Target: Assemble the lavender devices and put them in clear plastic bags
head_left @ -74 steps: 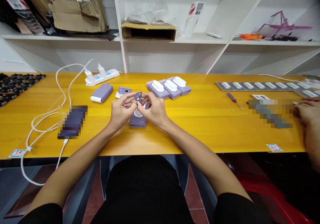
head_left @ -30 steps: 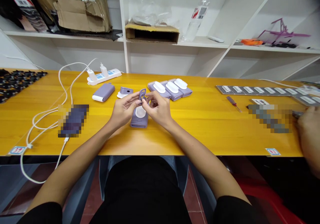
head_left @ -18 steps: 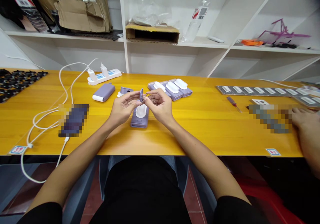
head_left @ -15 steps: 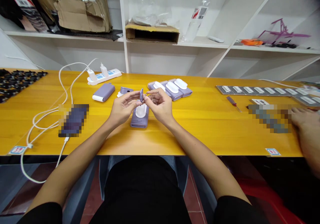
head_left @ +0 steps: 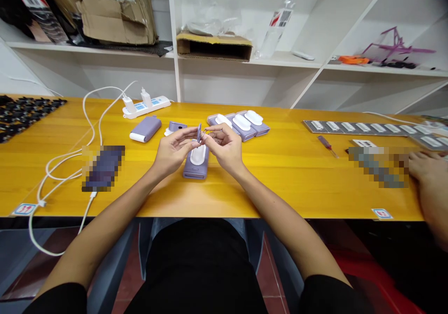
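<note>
My left hand (head_left: 171,155) pinches a small flat purple piece (head_left: 199,132), held upright above the table. My right hand (head_left: 227,149) is closed at the other side of that piece, its fingertips on thin metal rings (head_left: 212,136) that partly hide behind the fingers. How the rings join the piece I cannot tell. Below both hands lies a purple case (head_left: 195,171) with a white oval part (head_left: 198,156) on top. Just behind my left fingers sits another purple part (head_left: 177,126), partly covered. Several purple cases with white ovals (head_left: 243,122) lie grouped behind my right hand.
Left are a purple case (head_left: 145,129), a power strip (head_left: 154,105), white cables (head_left: 84,113) and a pixelated phone-like object (head_left: 104,168). A screwdriver (head_left: 326,143) and a long grey tray (head_left: 350,127) lie right. Another person's hand (head_left: 429,169) rests at the right edge.
Both hands keep nearly the same pose around the small purple piece. The view has shifted very slightly.
</note>
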The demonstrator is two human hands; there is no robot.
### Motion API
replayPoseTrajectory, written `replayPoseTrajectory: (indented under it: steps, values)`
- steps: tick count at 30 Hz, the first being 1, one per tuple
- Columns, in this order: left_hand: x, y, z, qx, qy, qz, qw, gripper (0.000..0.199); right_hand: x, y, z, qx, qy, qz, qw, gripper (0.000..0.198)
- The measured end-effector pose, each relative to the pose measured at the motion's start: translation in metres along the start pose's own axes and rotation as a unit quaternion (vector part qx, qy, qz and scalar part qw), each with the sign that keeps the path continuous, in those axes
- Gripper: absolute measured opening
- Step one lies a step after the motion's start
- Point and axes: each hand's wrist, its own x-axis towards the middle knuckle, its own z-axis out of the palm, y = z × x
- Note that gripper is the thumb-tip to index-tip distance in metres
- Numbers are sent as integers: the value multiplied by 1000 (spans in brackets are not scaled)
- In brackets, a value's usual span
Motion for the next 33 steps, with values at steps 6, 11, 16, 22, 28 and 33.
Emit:
replayPoseTrajectory:
  steps: [6,11,16,22,28,33]
  values:
    - [0,0,1,6,10,13,1000,45,-1,3,0,-5,-2,-11,1000,35]
    - [-1,2,2,14,14,30,999,42,-3,2,0,-44,-5,-31,999,34]
    - [-2,2,2,26,24,42,998,41,-4,2,0,-64,-8,-53,997,33]
    - [-2,5,2,29,22,37,999,41,-4,5,1,-27,-10,-53,998,30]
    - [-2,7,2,50,31,50,997,41,-5,7,1,-33,-18,-40,999,34]
    - [-3,7,3,46,29,56,997,39,-5,4,2,-23,-10,-25,999,40]
